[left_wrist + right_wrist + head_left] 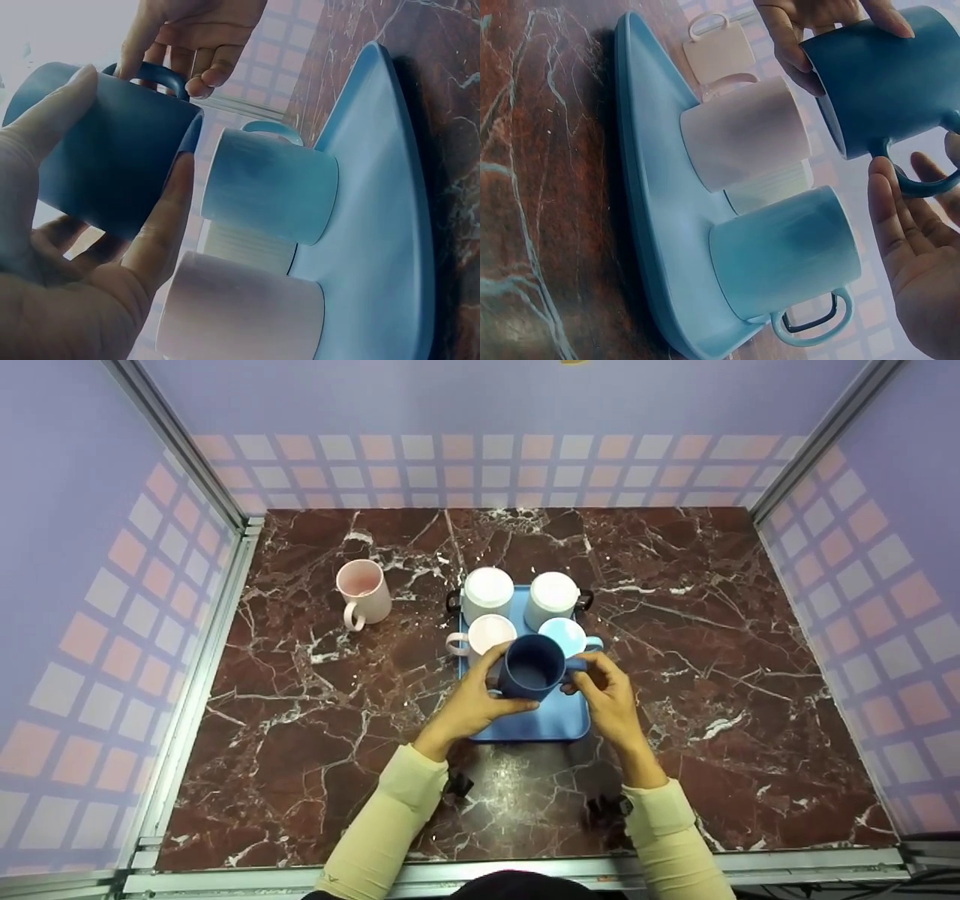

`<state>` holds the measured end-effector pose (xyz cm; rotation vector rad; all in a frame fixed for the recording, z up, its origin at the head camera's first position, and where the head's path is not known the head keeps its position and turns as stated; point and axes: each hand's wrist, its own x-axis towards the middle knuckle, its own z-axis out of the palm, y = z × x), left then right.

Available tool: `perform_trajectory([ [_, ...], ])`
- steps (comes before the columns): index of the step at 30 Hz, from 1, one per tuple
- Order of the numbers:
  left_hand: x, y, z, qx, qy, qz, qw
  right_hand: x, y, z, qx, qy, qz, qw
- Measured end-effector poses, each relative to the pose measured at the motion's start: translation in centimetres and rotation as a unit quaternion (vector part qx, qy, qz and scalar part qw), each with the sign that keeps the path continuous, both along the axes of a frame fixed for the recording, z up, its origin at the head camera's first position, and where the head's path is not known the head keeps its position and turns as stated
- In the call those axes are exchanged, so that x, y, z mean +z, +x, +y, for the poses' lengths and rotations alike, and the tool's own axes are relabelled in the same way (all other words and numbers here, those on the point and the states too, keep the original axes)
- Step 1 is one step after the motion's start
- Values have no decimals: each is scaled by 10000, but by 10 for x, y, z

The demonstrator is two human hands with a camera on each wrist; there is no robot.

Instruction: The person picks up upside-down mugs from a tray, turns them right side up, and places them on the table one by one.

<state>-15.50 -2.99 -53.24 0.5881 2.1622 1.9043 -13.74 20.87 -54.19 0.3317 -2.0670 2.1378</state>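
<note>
A dark blue mug point(534, 666) is held above the near part of a blue tray point(536, 727), its hollow facing the head camera. My left hand point(480, 694) grips it round the body, thumb on the near side. On the other side, my right hand point(606, 694) pinches its handle point(919, 184) between thumb and fingers. Just beyond, a light blue mug point(791, 251) and a pale pink mug point(240, 311) stand on the tray, apart from the held one. Behind these, two white mugs point(487, 592) with black handles stand bottom up.
Left of the tray, another pink mug point(365, 591) stands upright on the dark red marbled table point(300, 750). Purple walls with a pink and white checked band point(495, 472) enclose the back and sides. A metal rail point(810, 859) runs along the front edge.
</note>
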Motion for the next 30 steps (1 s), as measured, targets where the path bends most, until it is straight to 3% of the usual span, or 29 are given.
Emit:
perform_trajectory([
  [7, 0, 2, -1, 202, -161, -67, 9996, 0, 2, 2, 199, -134, 167, 9996],
  [13, 3, 2, 0, 187, -248, 28, 9995, 3, 2, 2, 442, -285, -230, 9983],
  [21, 0, 2, 3, 45, -201, 22, 9998, 9, 3, 3, 869, -61, -685, 9938],
  [30, 0, 3, 4, 53, -374, 46, 9993, 13, 4, 1, 937, -78, -671, 9933],
])
